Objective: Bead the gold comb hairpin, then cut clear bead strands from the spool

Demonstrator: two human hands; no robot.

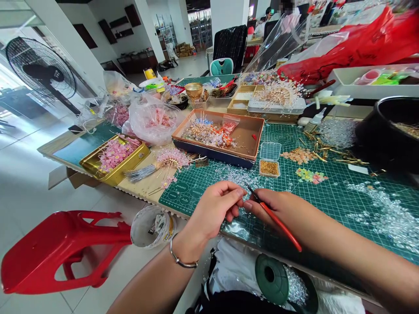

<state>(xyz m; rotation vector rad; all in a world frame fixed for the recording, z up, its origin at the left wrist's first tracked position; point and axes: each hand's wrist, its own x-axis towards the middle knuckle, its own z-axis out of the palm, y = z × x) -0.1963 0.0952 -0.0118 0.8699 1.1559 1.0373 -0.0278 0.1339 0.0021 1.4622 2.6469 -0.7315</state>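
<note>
The green cutting mat (327,196) runs to the table's near edge just beneath both hands, with bare mat to their right. The left hand (212,209) pinches its fingertips shut on something too small to tell, touching the right hand (278,209), which grips thin red-handled pliers (278,220). Beyond them lie scattered clear beads (240,176) and a bead-filled cardboard tray (248,139).

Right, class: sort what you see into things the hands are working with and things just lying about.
In use: left hand, right hand, red-handled pliers, green cutting mat.

Lying about: gold tin, cardboard tray, red stool, fan.
</note>
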